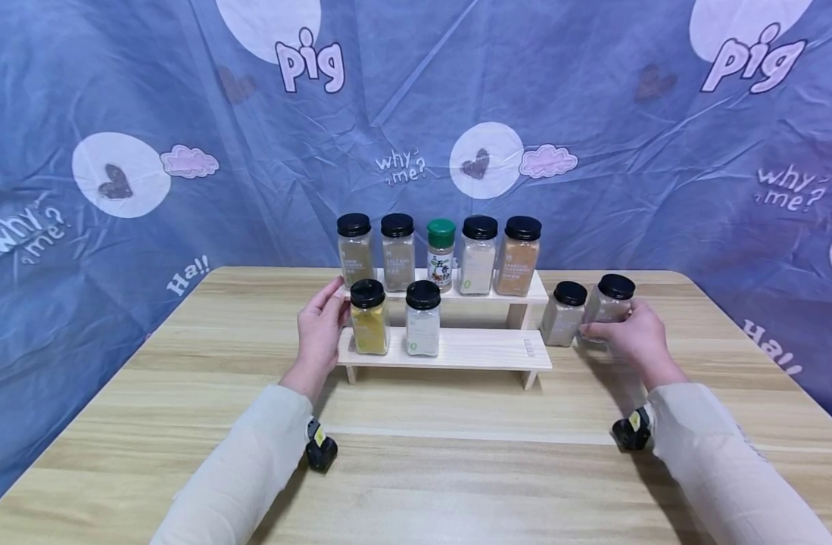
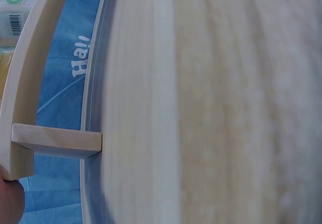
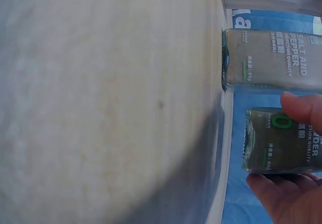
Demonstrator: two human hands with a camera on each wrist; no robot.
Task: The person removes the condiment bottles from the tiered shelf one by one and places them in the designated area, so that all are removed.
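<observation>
At the right of the head view, the right hand [image 1: 637, 333] grasps a spice jar [image 1: 605, 309] with black lid, thumb on one side and fingers on the other, opened only as wide as the jar body. The left hand [image 1: 319, 325] touches the left end of the wooden rack [image 1: 487, 350]; I cannot tell if its fingers close around it.

The held jar is near upright, its long axis almost vertical and lid on top. In the right wrist view it lies sideways, the base toward the left — blue cloth [image 3: 239, 194] shows between this base and the table [image 3: 126, 83] edge, so the jar is lifted.

Its label is partly covered: "DER" and "QUALITY" can be read, beside a green mark. The neighbour jar [image 3: 266, 58], just beside it, says "SALT AND PEPPER". On the rack, a green-lidded bottle [image 1: 440, 261] carries Chinese characters — 五香粉. The backdrop [image 1: 402, 91] reads "pig", "why me?" and "Ha!!".
</observation>
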